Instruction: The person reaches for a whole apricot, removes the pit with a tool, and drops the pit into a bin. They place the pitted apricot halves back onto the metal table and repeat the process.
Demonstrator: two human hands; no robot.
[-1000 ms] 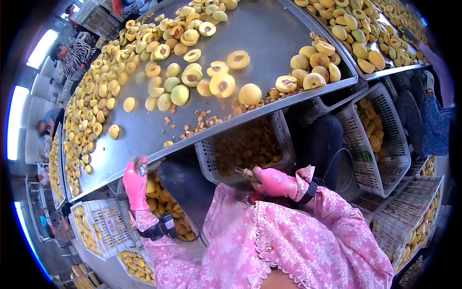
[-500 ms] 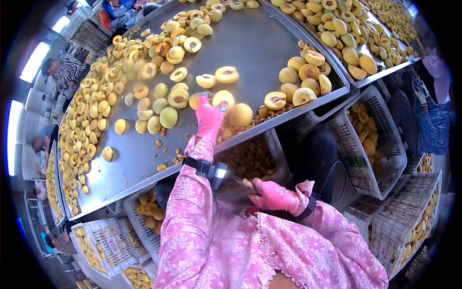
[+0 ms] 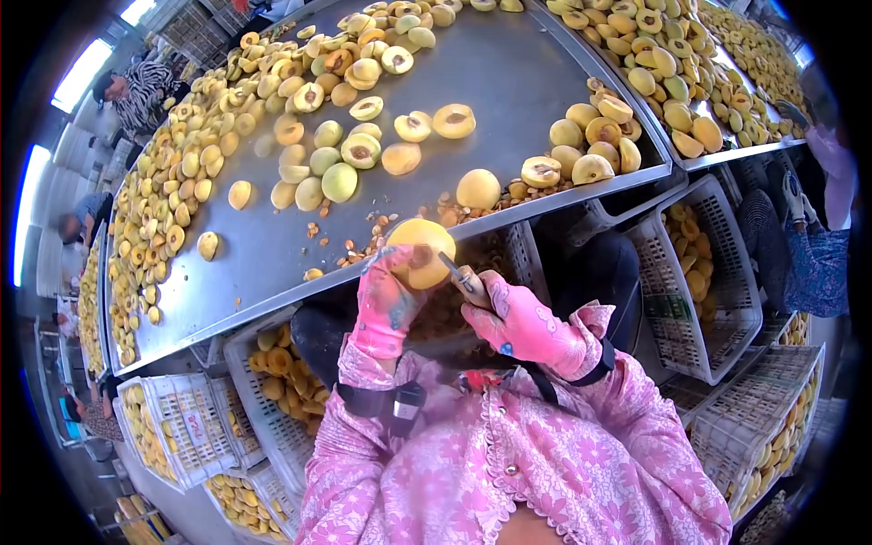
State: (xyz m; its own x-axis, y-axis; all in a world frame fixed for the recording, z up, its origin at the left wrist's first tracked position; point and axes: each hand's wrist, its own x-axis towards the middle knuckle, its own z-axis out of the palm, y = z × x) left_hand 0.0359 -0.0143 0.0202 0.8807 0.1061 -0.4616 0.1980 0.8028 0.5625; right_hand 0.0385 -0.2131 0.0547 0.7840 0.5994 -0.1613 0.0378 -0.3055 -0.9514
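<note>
My left hand (image 3: pixel 391 295), in a pink glove, is closed around a yellow peach half (image 3: pixel 421 247), its cut face with the reddish-brown pit hollow turned toward me. In my right hand (image 3: pixel 531 329), also pink-gloved, is a pitting knife (image 3: pixel 470 285) with a wooden handle. Its short metal blade reaches the right edge of the fruit. Both hands are just in front of the steel table's near edge. Behind them on the table lie a single whole-looking peach (image 3: pixel 479 190) and scattered brown pits (image 3: pixel 368 245).
A long heap of peach halves (image 3: pixel 186 200) covers the left of the steel table (image 3: pixel 490 82); a smaller pile (image 3: pixel 595 136) sits at its right corner. Plastic crates (image 3: pixel 695 282) of fruit stand on both sides below. Co-workers (image 3: pixel 141 95) are at the far left and right.
My left hand has drawn back from the table with a peach half. My right hand has raised the knife to meet it. The view has shifted slightly.
</note>
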